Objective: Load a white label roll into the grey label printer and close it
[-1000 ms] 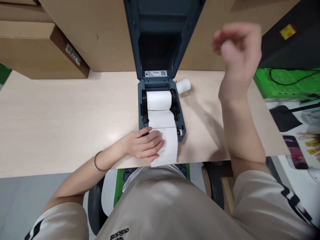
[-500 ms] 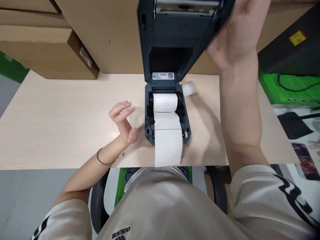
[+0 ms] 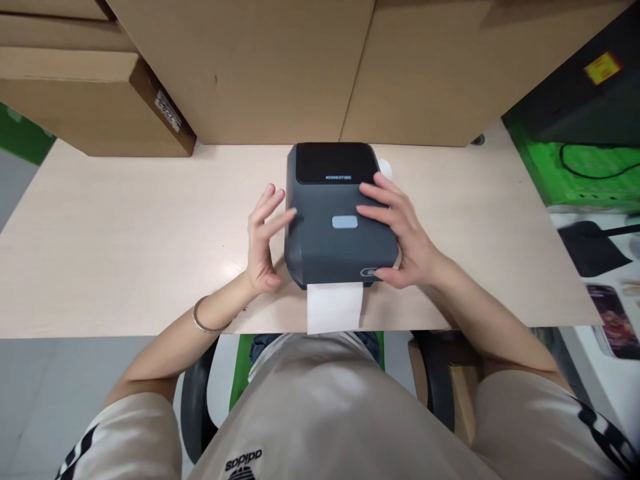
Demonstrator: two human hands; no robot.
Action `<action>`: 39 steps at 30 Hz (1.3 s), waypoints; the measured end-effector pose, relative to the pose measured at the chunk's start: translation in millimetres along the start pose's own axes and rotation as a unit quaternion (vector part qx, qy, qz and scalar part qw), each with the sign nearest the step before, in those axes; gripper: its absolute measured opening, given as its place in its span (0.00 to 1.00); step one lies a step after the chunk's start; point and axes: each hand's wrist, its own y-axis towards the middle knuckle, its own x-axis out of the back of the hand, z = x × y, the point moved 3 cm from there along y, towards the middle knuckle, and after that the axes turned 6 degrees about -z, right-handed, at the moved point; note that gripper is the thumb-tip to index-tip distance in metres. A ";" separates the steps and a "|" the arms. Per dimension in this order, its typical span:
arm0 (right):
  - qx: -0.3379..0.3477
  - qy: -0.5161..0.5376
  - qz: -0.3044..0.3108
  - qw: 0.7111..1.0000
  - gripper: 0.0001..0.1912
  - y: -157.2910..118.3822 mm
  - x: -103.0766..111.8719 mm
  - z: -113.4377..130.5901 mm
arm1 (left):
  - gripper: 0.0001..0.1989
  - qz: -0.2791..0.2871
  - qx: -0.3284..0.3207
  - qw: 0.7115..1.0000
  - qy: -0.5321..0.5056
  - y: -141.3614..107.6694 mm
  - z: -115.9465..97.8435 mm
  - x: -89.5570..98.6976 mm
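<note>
A dark grey label printer stands on the table with its lid down over the paper roll, which is now hidden. Whether the lid is latched I cannot tell. A white label strip sticks out from its front toward the table edge. My right hand rests on the lid's right side, fingers spread over the top and thumb at the front corner. Beside the left side is my left hand, open with fingers apart, its index fingertip at the lid's edge. Behind the printer, a white roll is partly covered.
Large cardboard boxes line the back of the table, with a smaller box at the left. To the right are a black case, a green box and a phone. The pale table ends just before my body.
The printer's lid has swung down from upright to cover the roll. My right hand came down with it, and my left hand moved slightly closer to the printer's side.
</note>
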 end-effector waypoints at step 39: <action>0.118 -0.107 -0.048 0.986 0.44 -22.7 -4.9 10.1 | 0.43 -0.052 -0.306 0.950 0.011 10.5 -0.5 10.3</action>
